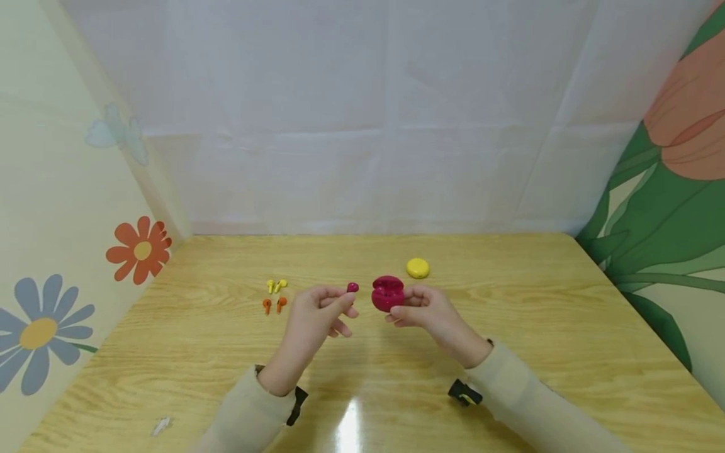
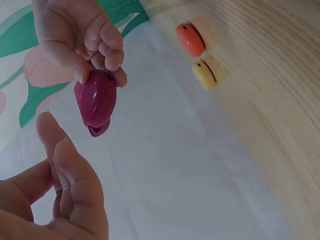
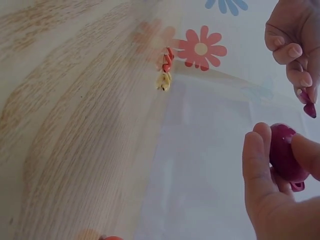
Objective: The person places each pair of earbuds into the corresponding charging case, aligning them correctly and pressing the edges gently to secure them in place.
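My left hand [image 1: 317, 318] pinches a magenta earbud [image 1: 353, 287] between thumb and index finger. The right wrist view shows the same earbud [image 3: 310, 109] at those fingertips; in the left wrist view the fingers hide it. In my right hand [image 1: 433, 314] is a magenta earbud charging case [image 1: 387, 302], held above the table with its lid raised, thumb on one side and fingers on the other. The case [image 2: 97, 97] shows its glossy outside in the left wrist view. Earbud and case are a short gap apart. What lies inside the case is too small to tell.
On the wooden table [image 1: 198, 352], a yellow earbud pair [image 1: 277, 286] lies beyond an orange earbud pair [image 1: 274, 306], left of my left hand. A closed yellow case [image 1: 418, 268] stands behind my right hand. An orange case [image 2: 190, 40] is beside it. A white cloth [image 1: 340, 157] hangs behind.
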`<state>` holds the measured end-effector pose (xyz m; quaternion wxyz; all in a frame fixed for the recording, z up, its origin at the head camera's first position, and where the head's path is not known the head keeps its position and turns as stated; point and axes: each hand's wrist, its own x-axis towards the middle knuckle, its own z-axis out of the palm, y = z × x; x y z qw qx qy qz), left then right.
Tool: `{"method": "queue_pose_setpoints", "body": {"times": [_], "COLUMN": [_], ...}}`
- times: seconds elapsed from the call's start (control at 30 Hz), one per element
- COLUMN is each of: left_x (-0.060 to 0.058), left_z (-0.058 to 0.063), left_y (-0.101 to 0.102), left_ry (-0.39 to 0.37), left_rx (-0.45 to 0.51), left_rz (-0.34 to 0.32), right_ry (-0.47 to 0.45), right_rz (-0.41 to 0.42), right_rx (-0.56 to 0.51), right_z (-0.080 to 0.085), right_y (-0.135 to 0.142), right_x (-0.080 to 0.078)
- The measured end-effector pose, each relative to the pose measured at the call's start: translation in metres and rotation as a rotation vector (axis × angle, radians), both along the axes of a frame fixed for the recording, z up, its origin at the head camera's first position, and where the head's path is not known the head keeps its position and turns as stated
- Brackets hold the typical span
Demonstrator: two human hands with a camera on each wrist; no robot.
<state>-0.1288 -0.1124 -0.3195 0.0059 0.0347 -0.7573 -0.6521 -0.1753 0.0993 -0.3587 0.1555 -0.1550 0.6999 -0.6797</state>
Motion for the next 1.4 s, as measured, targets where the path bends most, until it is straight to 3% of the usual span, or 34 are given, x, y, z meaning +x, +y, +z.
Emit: {"method": "queue_pose_setpoints", "body": {"times": [1.0,1.4], "left_x": [-0.011,-0.015], "left_z": [-0.007,-0.008], "left_y": [0.026,0.034], "left_ry": [-0.007,-0.009], "left_rx": [0.054,0.120], "left_rz": [-0.080,-0.072], "right_ry": [0.007,0.007], "right_rz": [0.040,0.035], "right_rx": [-0.013,-0.037], "right_z": [0.000,0.000], "right_y": [-0.003,-0.004], "right_x": [0.002,0.001]}}
